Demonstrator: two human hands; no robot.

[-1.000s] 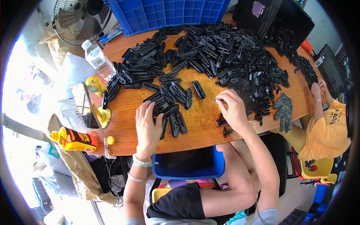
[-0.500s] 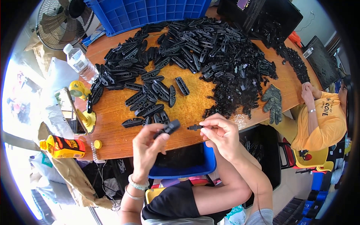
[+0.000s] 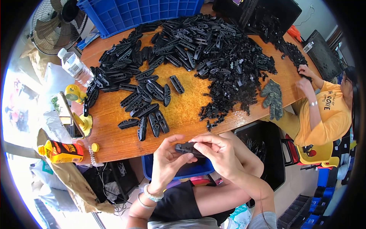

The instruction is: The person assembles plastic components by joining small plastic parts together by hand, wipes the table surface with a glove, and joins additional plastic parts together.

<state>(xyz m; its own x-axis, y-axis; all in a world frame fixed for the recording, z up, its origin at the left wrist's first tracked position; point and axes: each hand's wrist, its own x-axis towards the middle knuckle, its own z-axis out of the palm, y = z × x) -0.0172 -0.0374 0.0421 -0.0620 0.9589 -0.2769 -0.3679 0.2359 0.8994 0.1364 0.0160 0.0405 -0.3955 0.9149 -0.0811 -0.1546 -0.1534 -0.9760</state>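
In front of the table edge, my left hand [image 3: 166,157] grips one end of a long black plastic part [image 3: 185,147] between thumb and fingers. My right hand [image 3: 218,152] is closed on the other end, its thumb and fingertips pressed against the part. The small dark piece that was in my right fingers is hidden now. Beyond my hands, several matching long black plastic parts [image 3: 146,108] lie loose on the wooden table [image 3: 110,141]. Right of them spreads a heap of small black clips [image 3: 228,91]. A blue bin [image 3: 183,173] sits below my hands.
A larger pile of long parts [image 3: 183,38] lies at the back before a blue crate [image 3: 141,15]. At left stand a water bottle [image 3: 75,66], a phone [image 3: 68,114] and a yellow bottle [image 3: 61,151]. A glove [image 3: 272,99] lies at right, near a seated co-worker [image 3: 324,110].
My hands have come together, lower and nearer the table's front edge; the small piece went to the long part. The view shifted slightly. The co-worker's hands have moved apart, one at the black pieces.
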